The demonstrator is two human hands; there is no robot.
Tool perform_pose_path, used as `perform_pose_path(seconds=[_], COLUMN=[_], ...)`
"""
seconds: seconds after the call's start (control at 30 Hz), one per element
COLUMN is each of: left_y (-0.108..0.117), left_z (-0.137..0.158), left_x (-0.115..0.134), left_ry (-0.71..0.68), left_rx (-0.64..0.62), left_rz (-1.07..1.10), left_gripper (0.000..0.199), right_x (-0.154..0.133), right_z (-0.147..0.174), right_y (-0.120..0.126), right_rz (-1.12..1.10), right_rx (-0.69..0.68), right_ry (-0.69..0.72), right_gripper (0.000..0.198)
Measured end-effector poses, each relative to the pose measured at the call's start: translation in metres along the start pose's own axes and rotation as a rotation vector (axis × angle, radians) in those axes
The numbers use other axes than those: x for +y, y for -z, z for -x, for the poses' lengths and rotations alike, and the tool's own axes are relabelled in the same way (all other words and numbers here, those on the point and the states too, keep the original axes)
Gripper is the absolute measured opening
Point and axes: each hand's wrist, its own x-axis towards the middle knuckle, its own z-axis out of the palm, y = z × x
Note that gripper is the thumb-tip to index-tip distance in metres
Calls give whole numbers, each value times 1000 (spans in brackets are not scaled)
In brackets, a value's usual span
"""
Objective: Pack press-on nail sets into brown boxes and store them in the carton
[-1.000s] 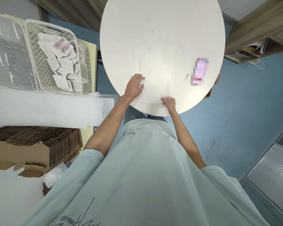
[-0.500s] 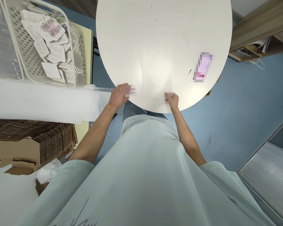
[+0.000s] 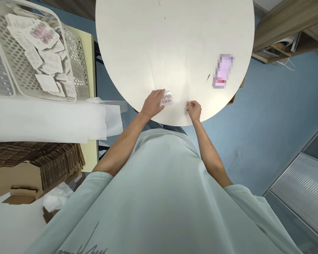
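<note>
My left hand (image 3: 154, 103) is closed at the edge of a small clear blister pack (image 3: 167, 98) that holds several pinkish-purple pieces. The pack is over the near part of the white round table (image 3: 174, 46), and my fingers cover its left side. To its right, my right hand (image 3: 194, 110) has its thumb and fingers pinched together near the table's front edge. Whatever is between those fingertips is too faint to make out. The two hands are apart, with a short gap from the pack to the right fingertips.
A blurred pink-purple object (image 3: 223, 71) lies at the table's right. At left stand a perforated basket (image 3: 82, 67) of white-backed packs, a stack of translucent white sheets (image 3: 42, 120) and folded cardboard boxes (image 3: 18, 176). A wooden shelf (image 3: 291, 28) is at upper right.
My left hand has moved right with the blister pack, away from the white sheets and closer to my right hand. My right hand stays in nearly the same place, still pinched.
</note>
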Motion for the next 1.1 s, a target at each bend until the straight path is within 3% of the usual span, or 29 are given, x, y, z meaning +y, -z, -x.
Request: perform_pose_path(seconds=[0.23,0.4,0.53,0.63,0.87,1.1], left_y=[-27,-29,-28,-22,-14,-24], left_z=[-12,-9,-7,3,15,-4], left_x=[-1,-4,-1,7,31,25], left_ry=[-4,-8,15,127,575,728], left_rx=[-53,-38,-39,21,170,209], left_rz=[-36,-18,14,67,192,179], left_gripper=[70,69,77,75,42,14], right_x=[-4,-13,-24,-30,-34,-38], right_z=[12,30,39,39,31,37], right_y=[4,-4,-21,-40,-77,-84], right_rz=[87,175,304,442,655,618], right_rx=[-4,-2,-111,-200,-316,-366], right_ry=[132,367,557,662,750,721], right_gripper=[39,39,36,37,35,30])
